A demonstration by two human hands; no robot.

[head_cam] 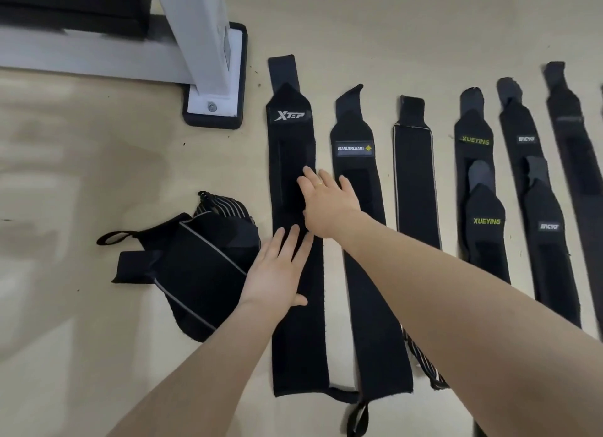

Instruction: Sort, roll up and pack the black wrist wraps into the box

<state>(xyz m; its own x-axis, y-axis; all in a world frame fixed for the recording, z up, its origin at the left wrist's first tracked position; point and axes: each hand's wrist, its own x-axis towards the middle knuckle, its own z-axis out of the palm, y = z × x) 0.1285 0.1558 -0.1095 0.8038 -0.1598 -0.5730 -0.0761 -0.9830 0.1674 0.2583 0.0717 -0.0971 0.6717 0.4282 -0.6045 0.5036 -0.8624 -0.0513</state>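
Both hands flat, fingers straight, gripping nothing: left hand (277, 273) and right hand (326, 201) lay on Xtep wrap (293, 142), apparently pressing; crumpled wraps (195, 267) just left.

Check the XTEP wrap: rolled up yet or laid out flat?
Flat. The XTEP wrap lies unrolled full length on the floor, left hand and right hand open on it.

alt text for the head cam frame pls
Both hands, left hand and right hand, lie flat on the XTEP wrap, leftmost in a row of black wrist wraps laid out straight on a pale floor. A heap of unsorted wraps lies to its left.
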